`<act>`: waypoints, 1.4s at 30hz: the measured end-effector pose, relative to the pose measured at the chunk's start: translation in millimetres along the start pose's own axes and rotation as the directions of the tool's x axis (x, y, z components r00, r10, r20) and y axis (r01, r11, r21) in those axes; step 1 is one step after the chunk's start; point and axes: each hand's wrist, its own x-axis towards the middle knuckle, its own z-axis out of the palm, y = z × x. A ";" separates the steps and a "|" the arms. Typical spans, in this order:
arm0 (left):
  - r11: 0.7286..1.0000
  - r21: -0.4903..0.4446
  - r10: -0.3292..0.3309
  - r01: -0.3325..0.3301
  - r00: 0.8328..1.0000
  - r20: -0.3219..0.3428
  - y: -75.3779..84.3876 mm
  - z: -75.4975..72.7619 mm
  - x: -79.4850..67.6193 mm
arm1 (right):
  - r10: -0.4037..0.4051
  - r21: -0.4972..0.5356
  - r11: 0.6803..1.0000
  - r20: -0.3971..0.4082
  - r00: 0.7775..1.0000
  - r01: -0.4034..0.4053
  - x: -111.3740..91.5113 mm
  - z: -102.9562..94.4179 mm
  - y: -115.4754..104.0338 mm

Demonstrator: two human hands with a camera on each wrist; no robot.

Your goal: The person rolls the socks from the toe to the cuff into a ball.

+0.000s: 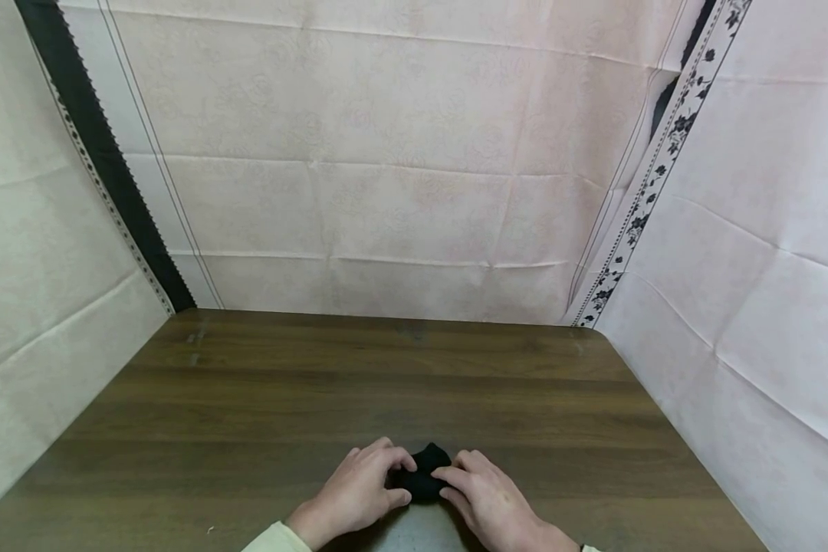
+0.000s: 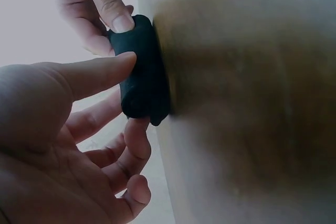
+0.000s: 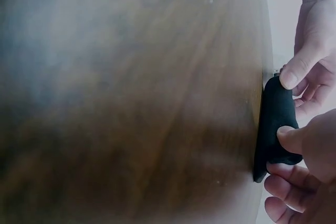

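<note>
A small piece of black cloth (image 1: 424, 484), rolled into a short thick bundle, lies on the brown table close to its near side. A pointed flap sticks out from its far side in the head view. My left hand (image 1: 362, 491) grips the left end, thumb on the near side and fingers curled over the far side. At the other end my right hand (image 1: 490, 494) pinches the bundle between thumb and fingertips. The left wrist view shows the coiled end of the roll (image 2: 137, 100) beside the left fingers. In the right wrist view both thumbs press on the roll (image 3: 277, 121).
The wood-grain table (image 1: 386, 383) has rounded far corners. Pale creased cloth hangs behind it (image 1: 386, 153) and along both sides, with a black strip (image 1: 110, 153) at the left corner and a floral border (image 1: 652, 176) at the right. A tiny pale scrap (image 1: 210, 529) lies at front left.
</note>
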 end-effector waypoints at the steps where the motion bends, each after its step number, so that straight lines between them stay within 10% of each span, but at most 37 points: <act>1: 1.000 -0.001 0.000 0.000 1.000 -0.003 0.2 0.4 -0.2 | 0.002 -0.002 1.000 0.001 1.000 -0.002 0.1 -0.1 0.0; 42: 0.998 0.064 0.005 -0.009 0.998 0.066 -3.9 -2.4 5.7 | -0.020 -0.007 1.000 -0.024 1.000 0.020 -0.3 -1.3 0.4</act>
